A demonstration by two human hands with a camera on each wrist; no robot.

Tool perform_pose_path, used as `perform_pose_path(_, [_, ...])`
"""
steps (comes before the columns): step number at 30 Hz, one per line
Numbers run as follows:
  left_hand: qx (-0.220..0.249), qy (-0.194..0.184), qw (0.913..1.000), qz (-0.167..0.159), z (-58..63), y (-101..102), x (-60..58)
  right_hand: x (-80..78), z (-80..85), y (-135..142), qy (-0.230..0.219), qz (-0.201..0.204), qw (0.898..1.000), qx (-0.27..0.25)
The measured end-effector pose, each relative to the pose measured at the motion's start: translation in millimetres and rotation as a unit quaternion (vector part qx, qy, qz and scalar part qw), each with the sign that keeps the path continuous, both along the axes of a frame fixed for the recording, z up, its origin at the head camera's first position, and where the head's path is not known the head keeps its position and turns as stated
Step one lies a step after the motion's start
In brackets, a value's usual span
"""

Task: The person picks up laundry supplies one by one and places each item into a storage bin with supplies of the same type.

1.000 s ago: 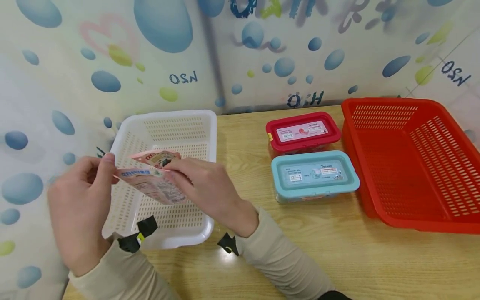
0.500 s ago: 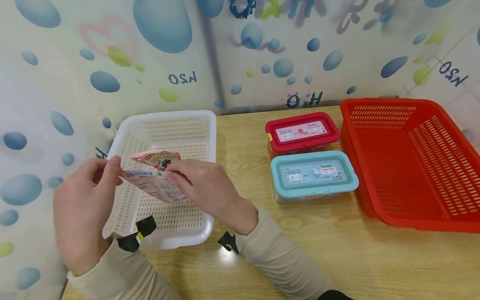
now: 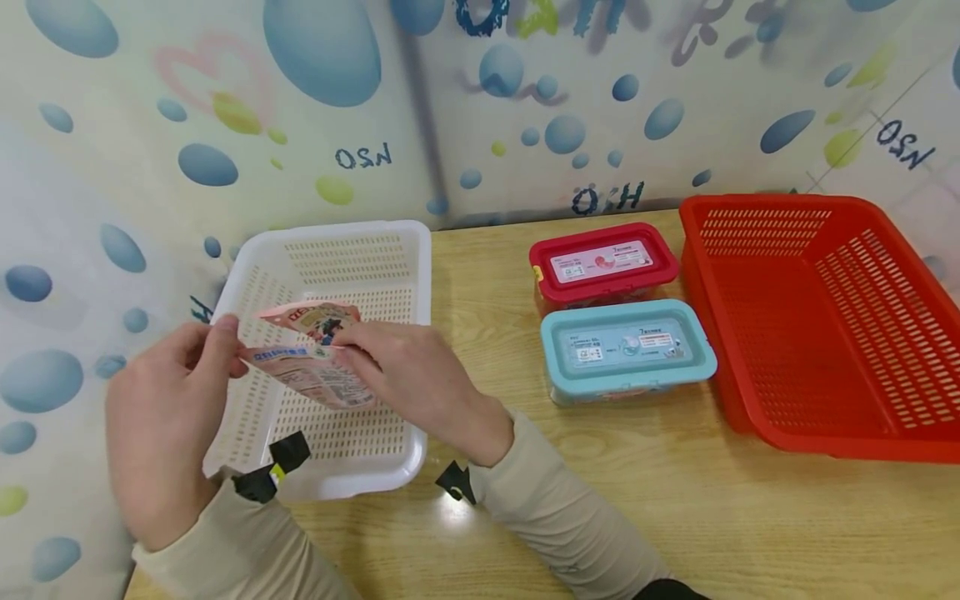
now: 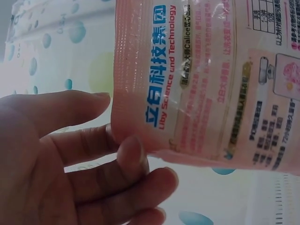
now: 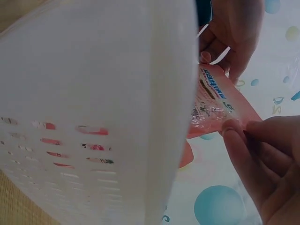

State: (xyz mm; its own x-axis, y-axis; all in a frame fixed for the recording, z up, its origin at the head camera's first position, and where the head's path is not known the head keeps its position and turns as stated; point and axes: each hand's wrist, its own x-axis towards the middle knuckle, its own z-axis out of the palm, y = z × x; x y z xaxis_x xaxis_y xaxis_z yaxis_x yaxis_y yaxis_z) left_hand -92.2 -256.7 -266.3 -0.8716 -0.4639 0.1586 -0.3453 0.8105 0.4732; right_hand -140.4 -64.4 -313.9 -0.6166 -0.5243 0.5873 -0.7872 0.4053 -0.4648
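Note:
Over the white basket [image 3: 408, 477], both hands hold a pink laundry detergent packet [image 3: 315, 379] by its top edge. My left hand [image 3: 168, 421] grips one top corner. In the left wrist view, fingertips [image 4: 131, 153] of that hand lie at the packet's corner beside blue brand lettering. My right hand [image 3: 431, 379] pinches the opposite corner between thumb and forefinger, as the right wrist view shows at the fingertips [image 5: 233, 127]. Just behind the held packet, a second pink piece of packaging [image 3: 307, 315] with a dark picture shows, its lower part hidden.
Right of the white basket, a red-lidded box [image 3: 607, 262] and a blue-lidded box [image 3: 628, 346] stand on the wooden table [image 3: 750, 525]. Beyond them is a large red basket [image 3: 795, 333]. A wall sheet [image 3: 510, 158] with printed bubbles rises behind.
My left hand has shifted slightly to the right and down along with its corner of the packet. The right hand stays almost where it was.

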Motion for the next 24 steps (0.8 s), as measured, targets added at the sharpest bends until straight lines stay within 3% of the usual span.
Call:
perform_pose_path(5, [-0.003, 0.003, 1.0000, -0.001, -1.2, -1.6, 0.0, -0.1, -1.2, -1.1, 0.000, 0.002, 1.000, 0.010])
perform_pose_path(24, [0.008, -0.043, 0.9990, -0.014, -3.0, -4.1, -2.5, -2.9, -4.3, -3.8, -0.011, -0.014, 0.998, 0.057])
